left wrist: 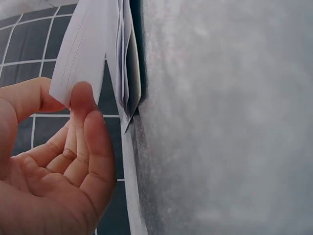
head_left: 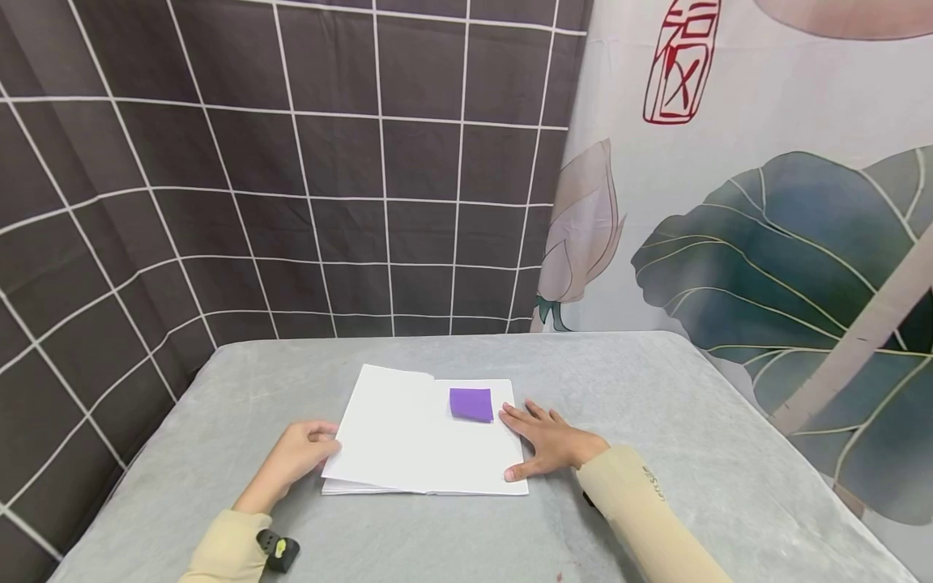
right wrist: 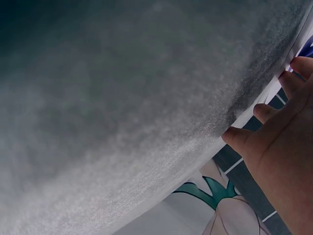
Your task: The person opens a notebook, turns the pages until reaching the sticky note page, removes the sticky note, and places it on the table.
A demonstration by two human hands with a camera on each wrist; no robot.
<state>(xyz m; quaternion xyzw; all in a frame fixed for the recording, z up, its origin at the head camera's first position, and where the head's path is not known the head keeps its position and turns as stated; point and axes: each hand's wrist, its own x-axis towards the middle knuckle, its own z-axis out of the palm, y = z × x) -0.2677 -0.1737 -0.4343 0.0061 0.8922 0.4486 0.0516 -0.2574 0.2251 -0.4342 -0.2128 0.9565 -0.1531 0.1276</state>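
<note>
An open notebook (head_left: 415, 441) with blank white pages lies on the table. My left hand (head_left: 300, 453) is at its left edge; in the left wrist view it pinches a lifted white page (left wrist: 80, 49) between thumb and finger, apart from the other leaves. A purple sticky note (head_left: 470, 404) is on the upper part of the right-hand page, its lower edge slightly raised. Spread flat, my right hand (head_left: 547, 441) rests with its fingertips and thumb on the notebook's right edge. The right wrist view shows its fingers (right wrist: 239, 139) extended.
A grey cloth covers the table (head_left: 656, 405) around the notebook. Behind it hangs a dark curtain (head_left: 335, 162) with a white grid, and to the right a pale curtain (head_left: 743, 202) printed with leaves. A black device (head_left: 279, 551) is strapped at the left wrist.
</note>
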